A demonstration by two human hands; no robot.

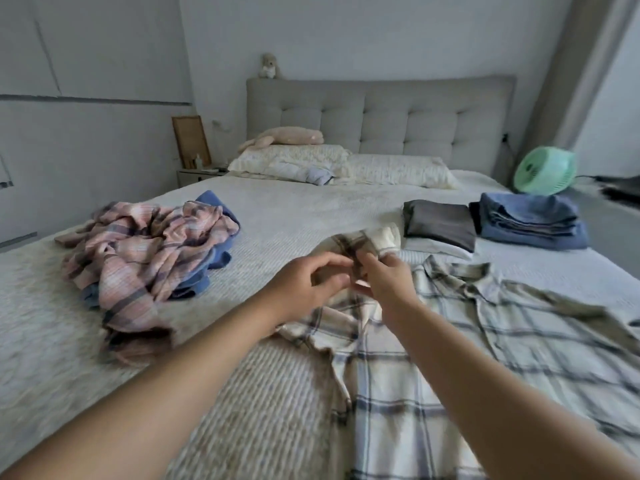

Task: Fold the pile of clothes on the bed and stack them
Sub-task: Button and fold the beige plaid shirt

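Both forearms reach out from the bottom edge of my view, over a cream plaid shirt that lies spread on the bed with its collar pointing toward the headboard. Up at the shirt's left sleeve, I see the left hand and the right hand close together. On the right hand, fingers and thumb are curled and pinch the sleeve's cuff end, which stands lifted off the cover. On the left hand, the fingers are bent toward the same bit of cloth, but motion blur keeps me from telling whether they actually hold it.

To my left, well apart from the shirt, sits the unfolded pile: a pink striped garment crumpled on top of something blue. On the far right side of the bed I see folded clothes: a dark grey piece resting on a white one, and just beside it a stack of blue ones. A green fan stands behind the blue stack. Two pillows lie against the headboard, with a plush toy stretched across the left one.
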